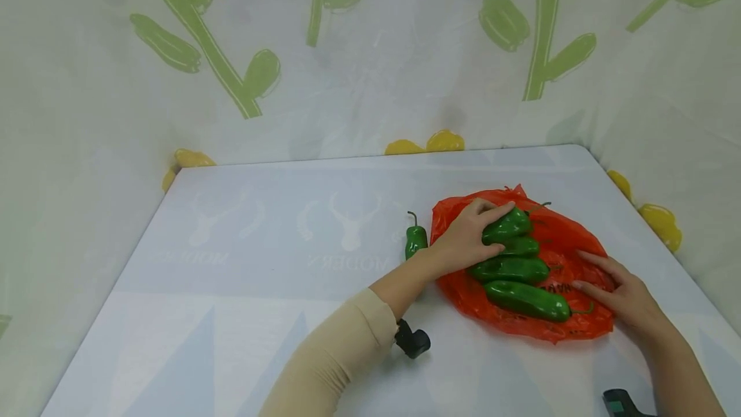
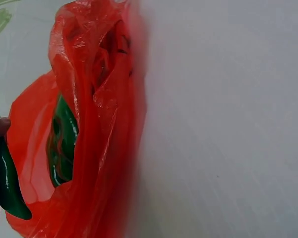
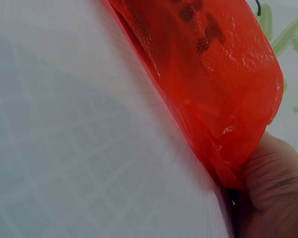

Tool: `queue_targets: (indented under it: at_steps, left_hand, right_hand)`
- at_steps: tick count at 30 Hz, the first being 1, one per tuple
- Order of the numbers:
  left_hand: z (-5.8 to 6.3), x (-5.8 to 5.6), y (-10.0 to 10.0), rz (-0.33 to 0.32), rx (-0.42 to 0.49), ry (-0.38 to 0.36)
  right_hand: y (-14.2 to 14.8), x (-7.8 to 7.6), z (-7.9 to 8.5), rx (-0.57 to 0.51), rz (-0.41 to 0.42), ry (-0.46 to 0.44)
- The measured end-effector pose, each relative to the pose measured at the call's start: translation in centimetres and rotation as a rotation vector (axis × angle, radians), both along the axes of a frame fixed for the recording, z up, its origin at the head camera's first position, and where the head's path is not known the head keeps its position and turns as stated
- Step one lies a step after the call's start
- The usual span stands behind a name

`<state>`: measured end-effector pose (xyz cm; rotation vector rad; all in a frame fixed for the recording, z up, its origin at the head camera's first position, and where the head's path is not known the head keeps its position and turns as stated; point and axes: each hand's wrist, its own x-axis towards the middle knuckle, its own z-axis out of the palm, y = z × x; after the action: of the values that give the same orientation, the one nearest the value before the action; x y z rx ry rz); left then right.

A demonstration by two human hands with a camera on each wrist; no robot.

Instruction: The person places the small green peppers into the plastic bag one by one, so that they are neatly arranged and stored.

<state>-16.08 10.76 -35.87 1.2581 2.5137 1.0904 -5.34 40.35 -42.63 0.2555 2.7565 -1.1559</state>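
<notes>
Several green peppers lie in a row on a red plastic bag (image 1: 556,327). My left hand (image 1: 470,237) grips the farthest green pepper (image 1: 505,226) between thumb and fingers; that pepper (image 2: 9,186) shows at the left edge of the left wrist view. Nearest me in the row is a long green pepper (image 1: 528,301) with its stem to the right. My right hand (image 1: 628,295) rests on the bag's right side, fingers extended over the plastic. In the right wrist view, part of the hand (image 3: 275,181) touches the bag (image 3: 228,94), and its fingertips are hidden.
Another green pepper (image 1: 415,240) lies on the white table (image 1: 243,327), left of the bag and partly behind my left forearm. Black wrist devices (image 1: 412,340) show by both arms. A patterned curtain (image 1: 370,82) stands behind the table.
</notes>
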Motion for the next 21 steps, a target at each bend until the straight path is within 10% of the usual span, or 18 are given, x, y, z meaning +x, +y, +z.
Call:
queue_targets:
  at_steps: [21]
  left_hand:
    - [-1.0,-0.3,4.0,-0.098,-0.282,0.046]
  right_hand:
    - [0.0,-0.1,0.0,-0.024,-0.014,-0.024]
